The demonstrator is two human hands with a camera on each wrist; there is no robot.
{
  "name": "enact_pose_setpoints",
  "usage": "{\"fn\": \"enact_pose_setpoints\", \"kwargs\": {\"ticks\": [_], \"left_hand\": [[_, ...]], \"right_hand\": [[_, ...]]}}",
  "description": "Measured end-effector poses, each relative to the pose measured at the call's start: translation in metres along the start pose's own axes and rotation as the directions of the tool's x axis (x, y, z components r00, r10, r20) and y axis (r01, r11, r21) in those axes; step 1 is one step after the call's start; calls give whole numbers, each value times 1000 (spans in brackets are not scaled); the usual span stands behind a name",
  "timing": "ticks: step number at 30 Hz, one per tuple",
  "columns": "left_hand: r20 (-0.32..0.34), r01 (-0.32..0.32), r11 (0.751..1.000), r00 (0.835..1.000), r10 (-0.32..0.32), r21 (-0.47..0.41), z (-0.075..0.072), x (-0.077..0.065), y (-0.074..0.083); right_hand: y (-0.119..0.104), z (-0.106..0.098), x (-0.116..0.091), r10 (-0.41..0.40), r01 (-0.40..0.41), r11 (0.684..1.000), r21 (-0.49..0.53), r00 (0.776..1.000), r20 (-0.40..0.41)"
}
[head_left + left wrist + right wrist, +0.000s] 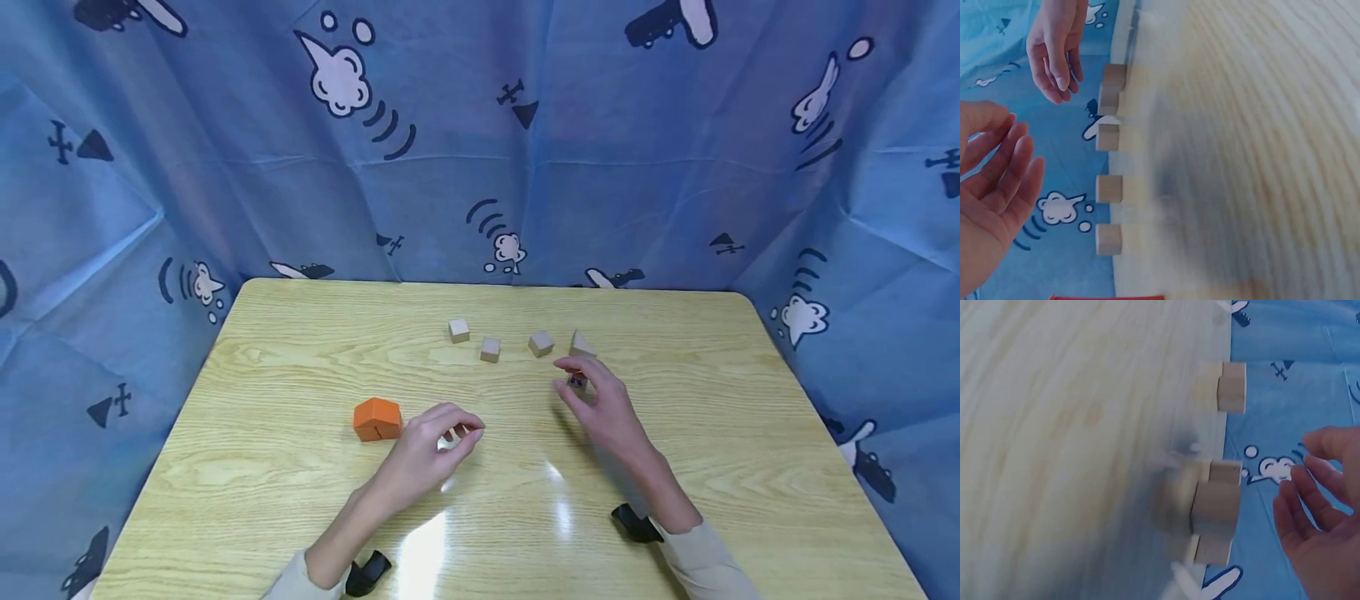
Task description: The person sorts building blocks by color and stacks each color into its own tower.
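Nearest: two pale sleeves [303, 579] [708, 567], reaching in over a wood-grain tabletop [750, 417], each with a black wrist mount [367, 573] [636, 525] beside it. Glare between them on the polished surface.

A little farther, toward the middle: left hand [427, 454], above the tabletop, fingers loosely bent with thumb tip near fingertips, grasping nothing. Just left of it, an orange block [377, 419], peaked like a small house, with a dark line down the front; cannot tell whether one piece or two.

Farther, on the right: right hand [600, 408], fingers bowed and relaxed, parted from thumb, released rather than clenched. In the gap between thumb and fingers, a printed block [576, 382] with dark and red marks, partly hidden. In the right wrist view, clear space between fingers and blocks.

Just beyond right hand, a pale wedge [581, 344], pointing up. To its left, in a loose row, three plain cubes: right cube [541, 344] near the wedge, middle cube [490, 350] slightly nearer, left cube [459, 331] slightly farther back, all apart.

Farthest, behind and on both sides: a blue curtain [442, 125], creased, patterned with planes and white clouds.
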State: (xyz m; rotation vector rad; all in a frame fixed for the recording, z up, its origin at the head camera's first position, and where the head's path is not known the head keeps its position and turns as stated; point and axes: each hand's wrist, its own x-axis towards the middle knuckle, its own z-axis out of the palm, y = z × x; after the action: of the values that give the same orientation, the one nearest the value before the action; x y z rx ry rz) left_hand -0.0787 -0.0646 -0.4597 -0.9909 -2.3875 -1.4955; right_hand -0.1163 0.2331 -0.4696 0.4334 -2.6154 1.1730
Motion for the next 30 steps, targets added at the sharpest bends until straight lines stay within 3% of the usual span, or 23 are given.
{"fn": "enact_pose_setpoints", "kwargs": {"ticks": [5,11,19,23,30], "left_hand": [[27,50,999,998,-50,6,7,0,-2],[24,115,993,993,-115,6,15,0,-7],[43,169,984,984,-171,57,23,4,-11],[52,197,979,979,-199,42,24,7,-12],[60,233,972,971,-233,2,26,11,-17]], "right_hand": [[13,-8,-3,43,-44,999,-30,998,-39],[22,-12,-3,88,-89,994,-57,996,-22],[31,-13,-4,185,-180,981,-73,980,67],[34,-14,-5,212,-202,975,-97,971,113],[37,-13,-7,210,-207,978,-33,963,170]]}}
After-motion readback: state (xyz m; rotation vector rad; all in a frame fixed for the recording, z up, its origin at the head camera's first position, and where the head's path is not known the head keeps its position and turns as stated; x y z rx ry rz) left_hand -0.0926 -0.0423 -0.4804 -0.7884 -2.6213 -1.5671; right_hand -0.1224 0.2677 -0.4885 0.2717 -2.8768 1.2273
